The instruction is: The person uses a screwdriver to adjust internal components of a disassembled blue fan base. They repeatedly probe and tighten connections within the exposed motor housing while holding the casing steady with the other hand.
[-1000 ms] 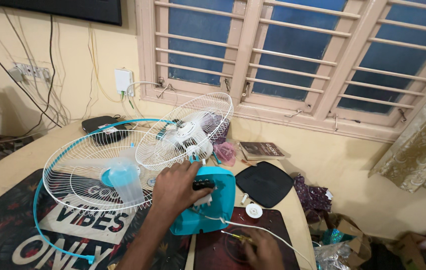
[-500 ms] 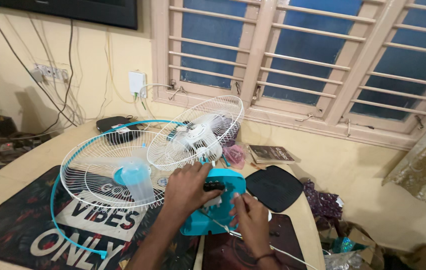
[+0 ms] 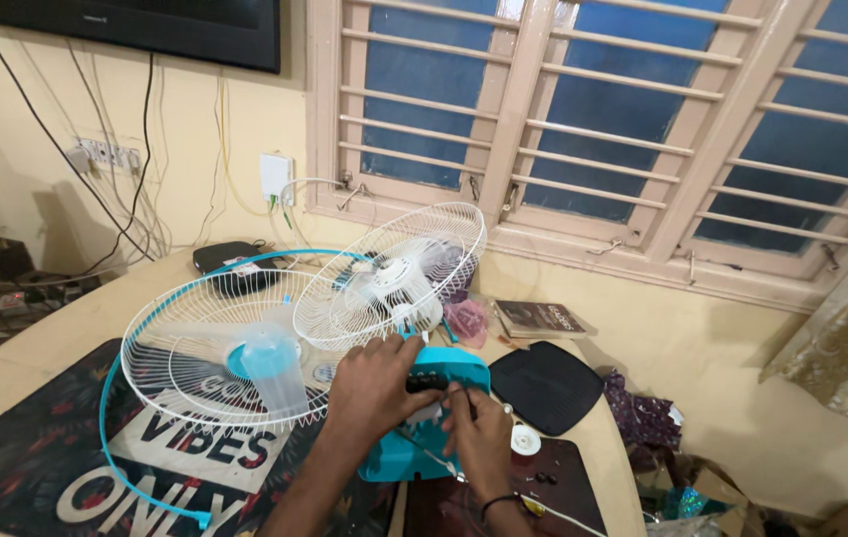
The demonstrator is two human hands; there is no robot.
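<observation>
A turquoise fan base (image 3: 414,447) stands on the table near its front edge. My left hand (image 3: 372,388) lies on top of the base, fingers curled over its black switch panel (image 3: 427,382). My right hand (image 3: 479,434) presses against the base's right side, fingers pinched at a thin white cord (image 3: 563,515). Behind the base tilts a white rear fan guard (image 3: 392,275) around the motor. A white front guard with a turquoise rim (image 3: 207,350) lies flat to the left, a translucent blue blade hub (image 3: 270,365) resting on it.
A dark printed mat (image 3: 66,457) covers the left of the table. A black square pad (image 3: 545,386), a small white disc (image 3: 524,440), a booklet (image 3: 540,318) and a pink bag (image 3: 467,322) sit to the right. Cables hang along the wall; a barred window is behind.
My right hand has come up from the table's front edge to the right side of the fan base. My left hand has stayed on top of it. The camera has moved closer.
</observation>
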